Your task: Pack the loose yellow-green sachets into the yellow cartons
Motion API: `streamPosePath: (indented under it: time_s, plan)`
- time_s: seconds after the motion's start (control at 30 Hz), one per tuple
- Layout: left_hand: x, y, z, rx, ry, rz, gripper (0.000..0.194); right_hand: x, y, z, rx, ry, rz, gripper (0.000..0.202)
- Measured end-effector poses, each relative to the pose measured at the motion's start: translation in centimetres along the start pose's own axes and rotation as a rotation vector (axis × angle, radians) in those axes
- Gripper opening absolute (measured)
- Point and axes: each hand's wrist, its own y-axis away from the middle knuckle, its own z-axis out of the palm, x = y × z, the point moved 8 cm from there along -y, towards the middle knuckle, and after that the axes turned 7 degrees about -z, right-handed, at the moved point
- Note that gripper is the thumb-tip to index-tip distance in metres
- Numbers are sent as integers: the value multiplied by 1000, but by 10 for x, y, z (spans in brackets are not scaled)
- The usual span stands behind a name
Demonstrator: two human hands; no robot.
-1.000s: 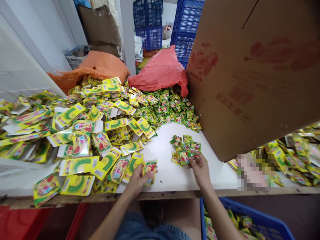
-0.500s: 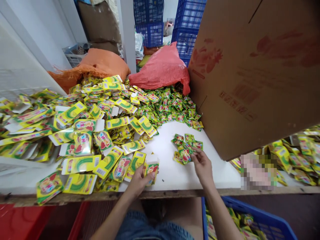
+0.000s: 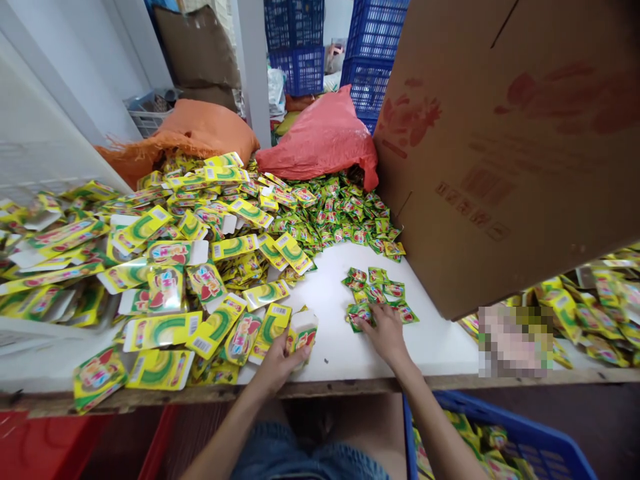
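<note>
My left hand (image 3: 279, 360) is closed around a small yellow-and-green carton (image 3: 303, 329) near the table's front edge. The carton is tilted, with its white flap end facing up. To the right of it, my right hand (image 3: 387, 333) rests low over a loose group of small green candy packets (image 3: 376, 292). Its thumb and fingers are closed at the edge of one candy packet (image 3: 357, 315); the fingertips are partly hidden. Left of my left hand, flat yellow cartons (image 3: 167, 313) lie in a heap.
A large cardboard box (image 3: 465, 167) stands tilted on the right. Behind are a pile of green packets (image 3: 345, 210), a red sack (image 3: 320, 140) and an orange sack (image 3: 210, 127). A blue crate (image 3: 540, 433) holding packets sits below the white table (image 3: 345, 360).
My right hand has moved left and toward me, onto a nearer packet. The packets beneath it are more spread out. My left hand keeps the carton, now tilted slightly differently.
</note>
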Motion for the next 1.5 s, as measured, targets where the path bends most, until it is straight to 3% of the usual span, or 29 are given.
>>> streamPosePath:
  time_s: [0.1, 0.2, 0.43, 0.57, 0.7, 0.87, 1.03, 1.13, 1.3, 1.5]
  plan:
    - [0, 0, 7, -61, 6, 0, 44, -1, 10, 2, 1, -41, 40, 37]
    - [5, 2, 12, -97, -29, 13, 43, -10, 15, 5, -58, -270, 101, 34]
    - [16, 8, 18, -111, -96, 90, 53, -75, 31, 6, -206, -882, 76, 27]
    - [8, 7, 13, -41, -146, 104, 47, -94, 37, 12, -104, -1047, 162, 39]
    - [4, 8, 13, -54, -153, 127, 46, -102, 40, 27, -50, -1188, 234, 40]
    - [9, 6, 13, -78, -87, 94, 42, -101, 40, 25, -100, -1119, 218, 30]
    - [15, 4, 17, -71, -63, 52, 36, -106, 29, -7, -37, -1029, 168, 28]
    - [11, 3, 23, -103, -49, -1, 36, -130, 20, -19, -82, -909, 9, 20]
    - [5, 3, 21, -122, -66, -1, 29, -166, 17, -23, -189, -520, -359, 10]
    - [-1, -1, 17, -106, -134, -8, 26, -174, 13, -20, -281, -227, -498, 9]
